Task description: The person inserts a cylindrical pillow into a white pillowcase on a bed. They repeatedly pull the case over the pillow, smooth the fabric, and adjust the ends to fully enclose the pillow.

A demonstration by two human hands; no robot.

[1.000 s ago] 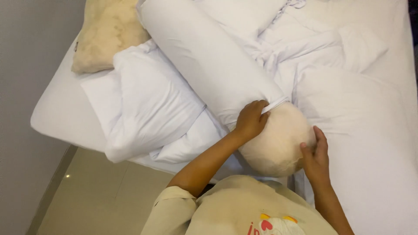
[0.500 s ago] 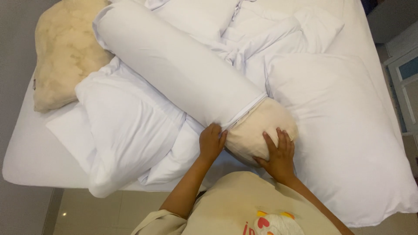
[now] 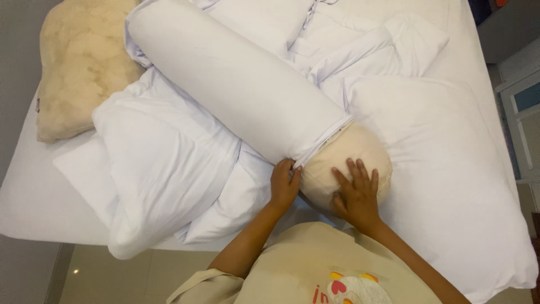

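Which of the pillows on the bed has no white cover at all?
The flat cream pillow at the far left corner. The bolster is mostly sheathed in white, with only its near end bare, and the other pillows are all white.

A white-sheeted bed (image 3: 34,208) stands beside a grey wall (image 3: 17,67), above a glossy beige floor (image 3: 107,276).

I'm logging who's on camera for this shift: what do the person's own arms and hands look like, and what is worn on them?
Both the left hand and the right hand are bare: no gloves, rings or watch show. The forearms are uncovered too. A short beige sleeve ends above the left elbow, part of a beige top with a red and yellow print on its front.
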